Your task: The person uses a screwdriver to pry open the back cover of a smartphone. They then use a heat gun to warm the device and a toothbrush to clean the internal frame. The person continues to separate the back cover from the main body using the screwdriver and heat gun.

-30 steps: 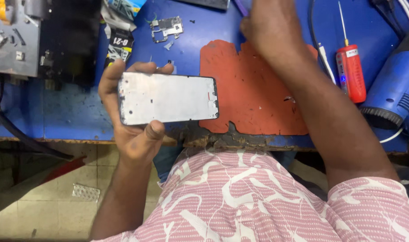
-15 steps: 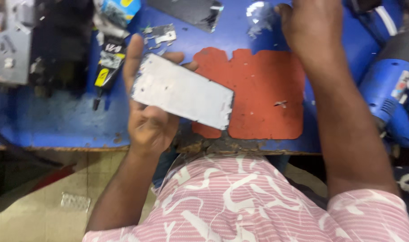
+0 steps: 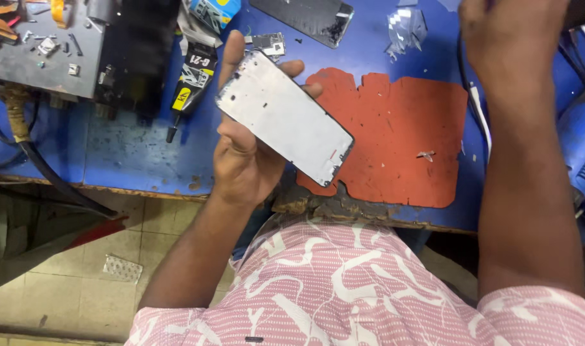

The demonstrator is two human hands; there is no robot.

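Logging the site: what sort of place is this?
Likely a phone repair bench: the left hand holds a bare phone frame over a blue worktable with a red mat and a glue tube.

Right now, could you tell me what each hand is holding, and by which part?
Left hand grips the grey phone frame by its long edges; right hand reaches off-frame, grasp unclear.

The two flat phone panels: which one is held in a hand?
The pale silver panel, gripped by the left hand. The dark panel lies untouched on the blue table.
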